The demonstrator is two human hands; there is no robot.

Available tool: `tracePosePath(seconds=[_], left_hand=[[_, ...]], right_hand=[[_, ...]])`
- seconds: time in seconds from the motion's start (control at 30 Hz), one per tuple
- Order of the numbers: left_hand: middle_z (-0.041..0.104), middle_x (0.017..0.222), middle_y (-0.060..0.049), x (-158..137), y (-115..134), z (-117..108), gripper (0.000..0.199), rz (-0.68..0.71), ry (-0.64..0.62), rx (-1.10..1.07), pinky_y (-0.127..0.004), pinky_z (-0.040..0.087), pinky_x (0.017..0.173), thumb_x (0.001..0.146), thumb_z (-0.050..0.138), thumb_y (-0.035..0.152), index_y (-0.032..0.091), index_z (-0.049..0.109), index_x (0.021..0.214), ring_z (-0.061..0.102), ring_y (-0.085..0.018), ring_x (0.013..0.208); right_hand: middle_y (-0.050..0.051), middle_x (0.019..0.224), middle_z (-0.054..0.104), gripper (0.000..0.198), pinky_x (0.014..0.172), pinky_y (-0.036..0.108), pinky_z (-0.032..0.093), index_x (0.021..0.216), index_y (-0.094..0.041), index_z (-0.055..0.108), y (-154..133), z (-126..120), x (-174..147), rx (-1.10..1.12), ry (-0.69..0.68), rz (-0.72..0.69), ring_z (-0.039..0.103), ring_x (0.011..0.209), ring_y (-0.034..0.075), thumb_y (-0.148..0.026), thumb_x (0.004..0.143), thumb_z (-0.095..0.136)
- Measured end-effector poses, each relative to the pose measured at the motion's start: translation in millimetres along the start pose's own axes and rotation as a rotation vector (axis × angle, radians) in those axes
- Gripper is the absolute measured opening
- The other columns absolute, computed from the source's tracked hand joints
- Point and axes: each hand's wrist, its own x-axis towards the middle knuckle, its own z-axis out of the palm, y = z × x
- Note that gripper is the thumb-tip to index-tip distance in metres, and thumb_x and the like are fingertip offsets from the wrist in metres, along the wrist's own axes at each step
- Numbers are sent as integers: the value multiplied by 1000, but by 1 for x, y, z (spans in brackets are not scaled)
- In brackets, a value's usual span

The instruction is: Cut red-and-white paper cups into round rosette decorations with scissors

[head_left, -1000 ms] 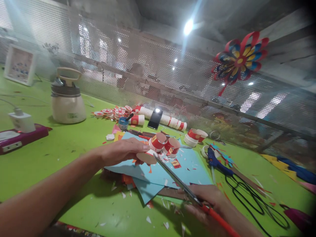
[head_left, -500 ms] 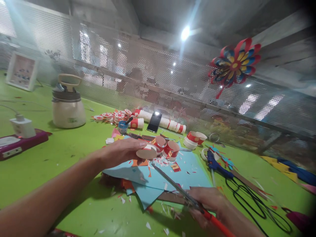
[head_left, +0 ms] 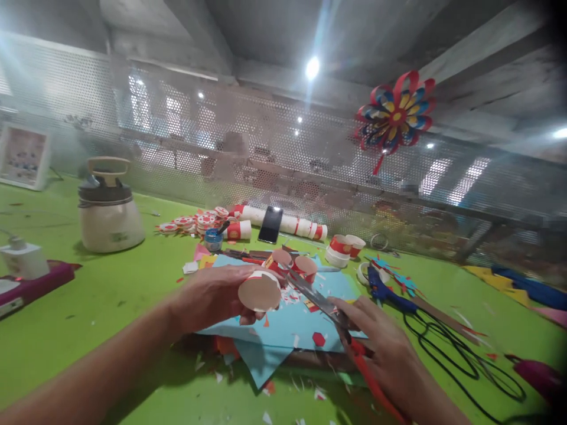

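Note:
My left hand (head_left: pixel 212 295) is closed around a cut paper cup (head_left: pixel 260 292), its round white opening turned toward me. In my right hand (head_left: pixel 376 330) is a pair of scissors (head_left: pixel 325 304) with red handles, its blades pointing up and left, just right of the cup and apart from it. Behind the blades stand two red paper cup pieces (head_left: pixel 305 267) on light blue paper sheets (head_left: pixel 274 324). Small white and red paper scraps lie scattered over the sheets, among them a red hexagon (head_left: pixel 318 339).
A phone (head_left: pixel 270 225) leans against a row of stacked paper cups (head_left: pixel 290 223) at the back. To the right lie a blue glue gun (head_left: pixel 390 291) and its black cord (head_left: pixel 447 354). A lidded cream pot (head_left: pixel 111 218) and a purple power strip (head_left: pixel 48 286) occupy the left.
The cup in my left hand has tilted so its opening faces me more. My right hand has lifted the scissors up and forward, and the view has shifted slightly.

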Motion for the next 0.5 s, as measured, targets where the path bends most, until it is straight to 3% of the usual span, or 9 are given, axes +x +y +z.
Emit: tracePosePath(seconds=[0.23,0.5], left_hand=[[67,103,-20,1,3,4,34,-49,-18,77,-23,39,53,90,50,33,8,66,108,60,-18,74],[68,91,-16,3,4,6,32,-111,53,122,-20,36,48,91,50,36,12,67,102,56,-13,65]], right_hand=[[6,89,47,60,62,35,47,137,-21,42,14,1,0,-131,17,-120,50,74,20,1,81,47],[4,82,44,54,58,33,43,134,-16,47,21,-4,3,-132,12,-180,45,68,18,-3,82,51]])
